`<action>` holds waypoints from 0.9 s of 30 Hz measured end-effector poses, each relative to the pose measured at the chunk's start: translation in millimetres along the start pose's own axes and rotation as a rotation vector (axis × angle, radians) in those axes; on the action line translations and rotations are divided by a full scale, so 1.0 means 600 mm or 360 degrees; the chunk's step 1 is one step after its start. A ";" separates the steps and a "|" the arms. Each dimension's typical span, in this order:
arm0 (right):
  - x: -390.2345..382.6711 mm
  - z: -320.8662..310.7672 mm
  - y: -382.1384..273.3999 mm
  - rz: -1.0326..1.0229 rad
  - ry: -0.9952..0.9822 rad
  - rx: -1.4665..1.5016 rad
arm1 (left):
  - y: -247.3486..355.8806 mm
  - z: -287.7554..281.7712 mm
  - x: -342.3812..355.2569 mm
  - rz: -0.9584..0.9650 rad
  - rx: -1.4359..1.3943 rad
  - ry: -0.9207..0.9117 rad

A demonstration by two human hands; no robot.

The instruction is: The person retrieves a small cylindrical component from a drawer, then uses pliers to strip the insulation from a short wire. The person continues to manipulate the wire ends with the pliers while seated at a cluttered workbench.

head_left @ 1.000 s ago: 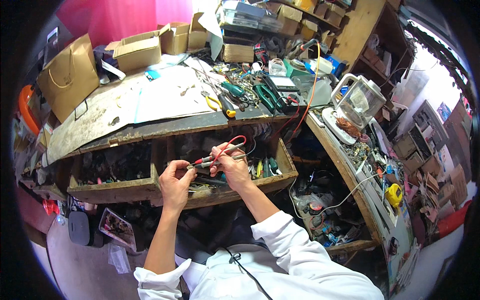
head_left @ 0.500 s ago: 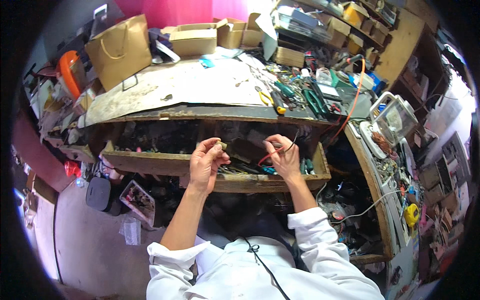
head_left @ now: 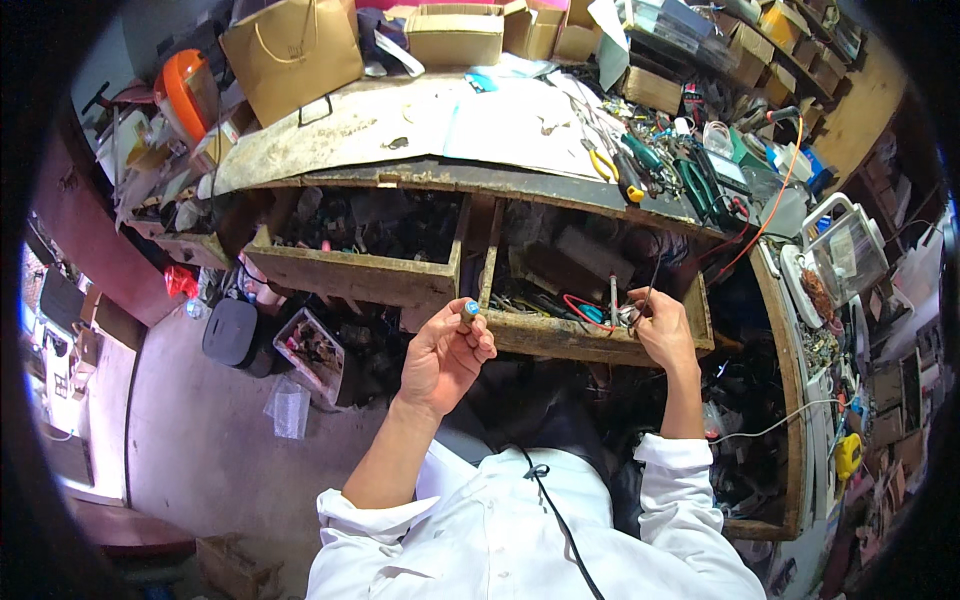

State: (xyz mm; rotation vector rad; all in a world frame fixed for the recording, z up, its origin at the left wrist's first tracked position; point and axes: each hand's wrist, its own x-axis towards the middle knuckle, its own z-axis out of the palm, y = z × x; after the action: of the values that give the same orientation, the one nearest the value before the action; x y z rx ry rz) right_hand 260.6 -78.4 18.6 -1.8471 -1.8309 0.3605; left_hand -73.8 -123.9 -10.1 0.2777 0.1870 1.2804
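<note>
My left hand (head_left: pixel 440 362) is raised in front of the open drawers, fingertips pinching a small yellowish cylinder with a blue end (head_left: pixel 468 312). To its right, my right hand (head_left: pixel 662 328) is closed over the front of the right-hand drawer (head_left: pixel 570 338), on a thin dark rod (head_left: pixel 655 272) that points upward. Beside those fingers stands a pale pen-like stick (head_left: pixel 613 292). A red wire (head_left: pixel 580 308) loops near it; whether it joins the stick or the rod I cannot tell. Tools and loose parts lie in that drawer.
The left drawer (head_left: pixel 350 268) also stands open. Pliers with yellow-black handles (head_left: pixel 628 180), green-handled tools (head_left: pixel 692 185) and papers (head_left: pixel 510 120) cover the bench. A clear jug-like appliance (head_left: pixel 845 250) stands at right. Below left are a black box (head_left: pixel 230 332) and a bin (head_left: pixel 310 350).
The view has shifted, and the scene sits lower left to right. My hands have moved farther apart; the left one has turned, showing the cylinder's blue end. The pale stick now shows beside my right hand.
</note>
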 end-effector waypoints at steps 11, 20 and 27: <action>-0.088 0.015 -0.137 -0.0551 0.0539 0.0632 | -0.031 -0.003 -0.006 -0.0197 -0.0136 -0.0105; -0.115 0.083 -0.224 -0.0746 0.0065 0.1073 | -0.048 -0.017 -0.020 -0.0315 -0.0108 -0.0059; -0.118 0.089 -0.228 -0.0732 0.0000 0.1062 | -0.055 -0.019 -0.027 -0.0252 0.0155 0.0015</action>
State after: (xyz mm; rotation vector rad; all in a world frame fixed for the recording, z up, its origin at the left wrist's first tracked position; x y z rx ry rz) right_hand 112.7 -144.4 34.4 -0.9527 -1.7741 0.6908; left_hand -51.6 -147.0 -31.0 0.3338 0.2747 1.1178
